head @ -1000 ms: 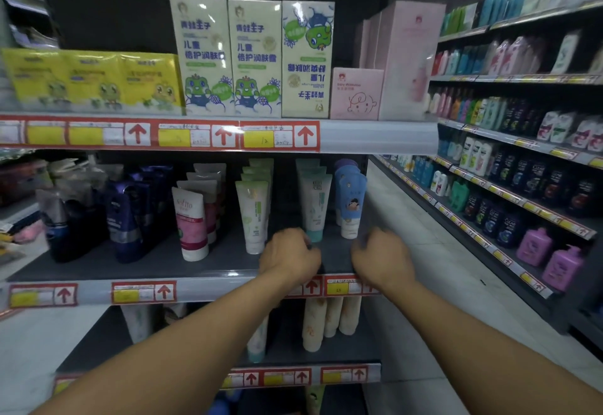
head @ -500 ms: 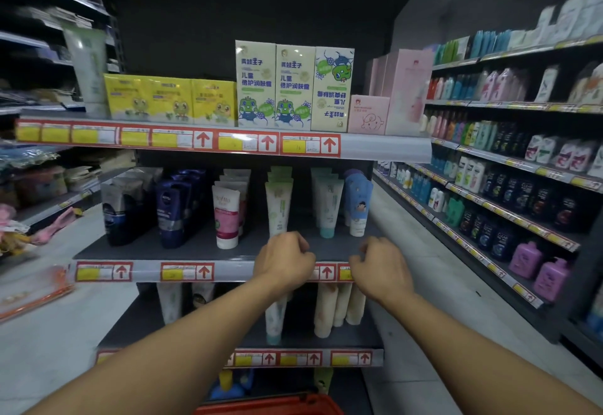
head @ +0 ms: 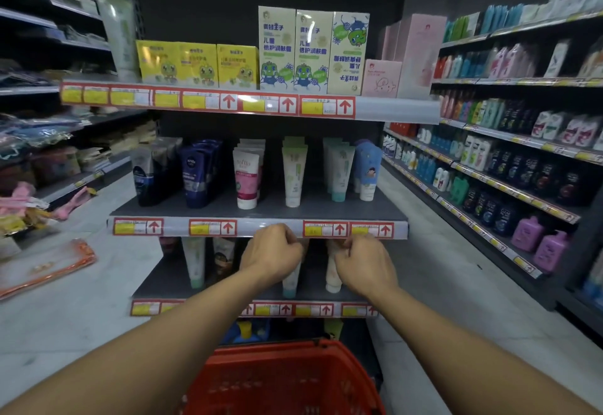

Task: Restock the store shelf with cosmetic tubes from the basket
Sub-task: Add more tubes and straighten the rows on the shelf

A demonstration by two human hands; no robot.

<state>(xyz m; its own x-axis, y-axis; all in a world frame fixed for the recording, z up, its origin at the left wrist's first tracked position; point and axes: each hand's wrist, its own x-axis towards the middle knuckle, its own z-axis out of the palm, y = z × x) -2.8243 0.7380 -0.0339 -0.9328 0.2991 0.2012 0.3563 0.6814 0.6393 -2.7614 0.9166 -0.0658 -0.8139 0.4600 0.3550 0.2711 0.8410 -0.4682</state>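
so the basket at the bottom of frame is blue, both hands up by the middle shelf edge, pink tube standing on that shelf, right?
Not quite: the head view shows the basket is red, not blue. The rest holds: the left hand and right hand are up by the middle shelf edge, and the pink tube stands on that shelf.
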